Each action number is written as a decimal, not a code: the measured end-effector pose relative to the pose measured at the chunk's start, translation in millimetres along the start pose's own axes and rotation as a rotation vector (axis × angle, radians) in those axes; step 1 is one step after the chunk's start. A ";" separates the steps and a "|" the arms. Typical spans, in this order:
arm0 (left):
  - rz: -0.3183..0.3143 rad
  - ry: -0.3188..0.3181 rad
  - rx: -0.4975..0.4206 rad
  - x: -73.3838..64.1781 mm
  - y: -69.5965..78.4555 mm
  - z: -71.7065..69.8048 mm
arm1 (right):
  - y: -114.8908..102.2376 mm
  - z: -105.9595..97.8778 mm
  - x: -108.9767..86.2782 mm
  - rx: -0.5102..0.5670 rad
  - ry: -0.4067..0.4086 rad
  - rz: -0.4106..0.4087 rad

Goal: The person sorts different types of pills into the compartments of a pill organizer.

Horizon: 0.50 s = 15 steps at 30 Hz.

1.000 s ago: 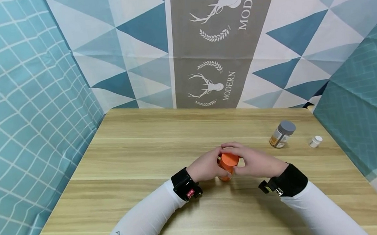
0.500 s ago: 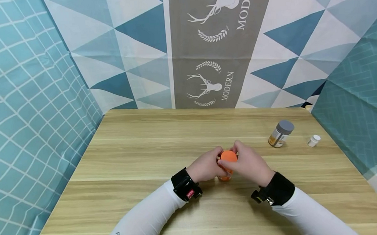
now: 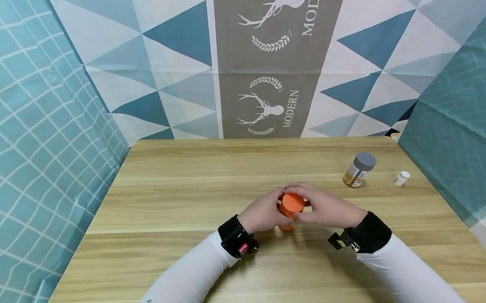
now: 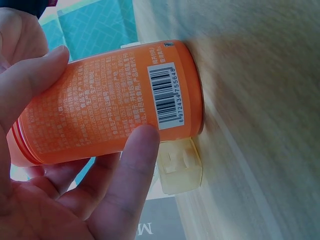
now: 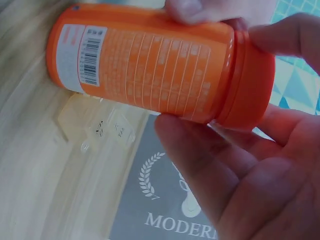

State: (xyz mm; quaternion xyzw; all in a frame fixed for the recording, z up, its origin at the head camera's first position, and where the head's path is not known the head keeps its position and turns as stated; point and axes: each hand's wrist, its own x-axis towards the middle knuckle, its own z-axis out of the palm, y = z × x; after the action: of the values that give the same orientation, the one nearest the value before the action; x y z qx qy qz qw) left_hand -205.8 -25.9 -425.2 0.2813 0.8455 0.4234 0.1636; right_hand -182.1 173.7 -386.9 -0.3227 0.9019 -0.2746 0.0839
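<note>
An orange bottle (image 4: 95, 107) with printed text and a barcode stands upright on the table between both hands. Its orange screw cap (image 3: 293, 202) faces up in the head view. My left hand (image 3: 264, 212) holds the bottle's body, thumb on one side and fingers on the other. Around the cap curl the thumb and fingers of my right hand (image 3: 330, 206), as the right wrist view also shows. A small see-through yellowish block-like item (image 4: 180, 165) shows just behind the bottle's base in both wrist views; in the head view the hands hide it.
A grey-capped jar (image 3: 359, 170) and a small white bottle (image 3: 401, 178) stand at the back right of the wooden table (image 3: 176, 175). Patterned cloth (image 3: 261, 59) hangs behind the table, with a teal grid sheet (image 3: 30, 116) along the left side.
My right hand twisted at the cap, its wrist swinging nearer, then swung back round to its earlier hold. My left hand kept its grip on the bottle. The head view shifted slightly.
</note>
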 end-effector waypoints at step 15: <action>-0.004 -0.009 -0.023 -1.0 -0.5 0.1 | -6.8 7.9 -0.3 0.092 0.078 0.138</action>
State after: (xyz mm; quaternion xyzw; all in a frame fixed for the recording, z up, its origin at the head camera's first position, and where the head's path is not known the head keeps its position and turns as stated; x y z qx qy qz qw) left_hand -205.2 -26.7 -425.6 0.2795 0.8404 0.4314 0.1717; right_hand -175.7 166.1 -389.8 -0.2446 0.9110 -0.3218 0.0822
